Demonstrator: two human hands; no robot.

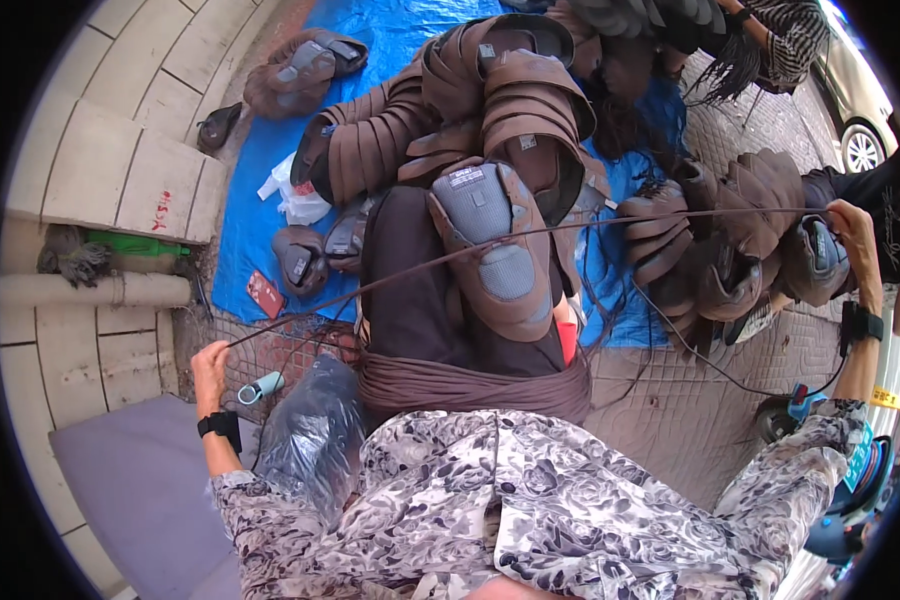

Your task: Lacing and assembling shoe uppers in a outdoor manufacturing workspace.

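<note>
A long dark brown shoelace (530, 233) stretches almost taut across the view, between my two widely spread hands. At the left my left hand (208, 375) is closed on one part of it. Far out to the right my right hand (850, 220) pinches another part, beside a stack of shoe uppers. Below the lace a brown shoe upper (530, 290) with a grey mesh tongue rests on my lap. Across my thighs lies a thick bundle of brown laces (475, 388).
Stacked brown shoe uppers (370, 140) cover much of a blue tarp (238, 225); more stacks (760, 200) stand at the right. A clear plastic bag (315, 430) and a red phone (265, 294) lie at the left, near a wall (80, 150). Another person (790, 40) is at the far right.
</note>
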